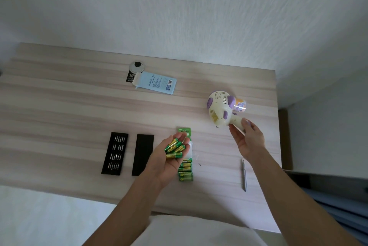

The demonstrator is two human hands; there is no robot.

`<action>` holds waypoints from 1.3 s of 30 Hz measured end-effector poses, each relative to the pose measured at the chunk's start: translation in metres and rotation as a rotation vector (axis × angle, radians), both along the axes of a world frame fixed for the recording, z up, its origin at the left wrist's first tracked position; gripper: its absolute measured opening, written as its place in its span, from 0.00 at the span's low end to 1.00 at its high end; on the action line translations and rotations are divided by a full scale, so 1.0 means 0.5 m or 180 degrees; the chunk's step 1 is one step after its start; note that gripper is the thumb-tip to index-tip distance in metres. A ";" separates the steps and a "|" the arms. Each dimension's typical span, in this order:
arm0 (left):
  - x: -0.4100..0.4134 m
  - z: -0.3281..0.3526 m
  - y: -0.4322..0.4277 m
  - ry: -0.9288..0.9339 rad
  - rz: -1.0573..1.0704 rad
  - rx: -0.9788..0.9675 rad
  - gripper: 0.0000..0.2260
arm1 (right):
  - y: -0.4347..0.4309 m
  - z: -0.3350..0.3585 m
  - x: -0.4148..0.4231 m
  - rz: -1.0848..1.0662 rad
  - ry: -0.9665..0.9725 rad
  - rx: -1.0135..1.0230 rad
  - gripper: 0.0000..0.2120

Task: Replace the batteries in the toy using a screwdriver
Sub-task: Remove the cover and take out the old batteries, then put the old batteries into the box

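A cream and purple bubble-gun toy is held by its handle in my right hand, above the right side of the wooden table. Its battery compartment shows as an open yellowish hole. My left hand is palm up, cupping several green and gold batteries. Under that hand lies a green battery pack with more batteries in it. A slim grey screwdriver lies on the table near the front right.
A black tray of screwdriver bits and its black lid lie to the left of my left hand. A light blue box and a round cable grommet sit near the wall. The table's right edge drops off beside the toy.
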State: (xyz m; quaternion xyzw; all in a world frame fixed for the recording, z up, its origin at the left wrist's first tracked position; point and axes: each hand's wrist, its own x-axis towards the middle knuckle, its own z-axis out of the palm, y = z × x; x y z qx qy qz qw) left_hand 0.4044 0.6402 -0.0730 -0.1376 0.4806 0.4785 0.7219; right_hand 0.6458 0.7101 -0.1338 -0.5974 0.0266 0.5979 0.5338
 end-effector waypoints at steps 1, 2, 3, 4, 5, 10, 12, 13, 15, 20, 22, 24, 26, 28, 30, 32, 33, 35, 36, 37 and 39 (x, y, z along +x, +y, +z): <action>0.000 0.002 -0.003 -0.0003 -0.0002 -0.0008 0.12 | 0.000 0.005 0.001 0.0025 0.0009 0.0012 0.17; 0.000 0.003 -0.006 -0.0013 -0.0002 -0.0007 0.12 | 0.001 0.010 0.003 0.0062 0.0005 0.0020 0.17; 0.000 0.005 -0.009 -0.0026 -0.0001 -0.0002 0.13 | 0.001 0.015 0.004 0.0109 -0.0006 0.0019 0.17; 0.002 0.008 -0.011 -0.0037 0.0003 0.0008 0.13 | 0.000 0.020 0.006 0.0154 -0.0020 0.0000 0.17; 0.003 0.013 -0.012 -0.0043 0.0008 0.0021 0.14 | -0.003 0.025 0.008 0.0202 -0.0033 -0.0024 0.17; 0.022 0.037 -0.018 -0.0064 0.0000 0.0086 0.12 | -0.036 0.076 0.007 0.0381 -0.0592 -0.0448 0.16; 0.035 0.049 -0.019 -0.0113 -0.0018 0.0138 0.11 | -0.065 0.117 -0.017 0.0761 -0.0930 -0.0353 0.11; 0.043 0.056 -0.019 -0.0148 -0.0018 0.0166 0.11 | -0.084 0.138 -0.036 0.1110 -0.1121 -0.0247 0.09; 0.060 0.069 -0.020 -0.0192 -0.0015 0.0238 0.12 | -0.126 0.177 -0.075 0.1873 -0.1436 0.0040 0.07; 0.100 0.096 -0.024 -0.0155 0.0016 0.0437 0.15 | -0.195 0.258 -0.140 0.3051 -0.2062 0.0343 0.15; 0.109 0.102 -0.026 -0.0120 0.0040 0.0495 0.15 | -0.202 0.271 -0.143 0.3141 -0.2265 0.0316 0.17; 0.115 0.104 -0.029 -0.0045 0.0038 0.0557 0.16 | -0.202 0.272 -0.138 0.3164 -0.2422 0.0327 0.18; 0.122 0.107 -0.033 0.0042 0.0011 0.0622 0.16 | -0.200 0.270 -0.132 0.3078 -0.2374 0.0387 0.17; 0.132 0.111 -0.038 0.0084 -0.0006 0.0681 0.16 | -0.202 0.271 -0.127 0.2971 -0.2239 0.0473 0.15; 0.143 0.118 -0.045 0.0155 0.0003 0.0719 0.16 | -0.206 0.275 -0.127 0.2901 -0.2148 0.0532 0.14; 0.152 0.123 -0.053 0.0244 0.0009 0.0763 0.16 | -0.210 0.270 -0.129 0.2826 -0.2046 0.0558 0.14; 0.155 0.126 -0.057 0.0294 0.0028 0.0786 0.16 | -0.212 0.266 -0.131 0.2788 -0.1955 0.0592 0.13; 0.157 0.127 -0.063 0.0376 0.0096 0.0823 0.15 | -0.215 0.255 -0.135 0.2722 -0.1795 0.0687 0.12; 0.157 0.127 -0.065 0.0390 0.0152 0.0839 0.15 | -0.217 0.248 -0.138 0.2679 -0.1762 0.0724 0.11; 0.156 0.126 -0.067 0.0386 0.0225 0.0848 0.15 | -0.218 0.243 -0.142 0.2616 -0.1747 0.0744 0.10; 0.155 0.124 -0.071 0.0363 0.0361 0.0859 0.15 | -0.220 0.236 -0.149 0.2434 -0.1702 0.0765 0.08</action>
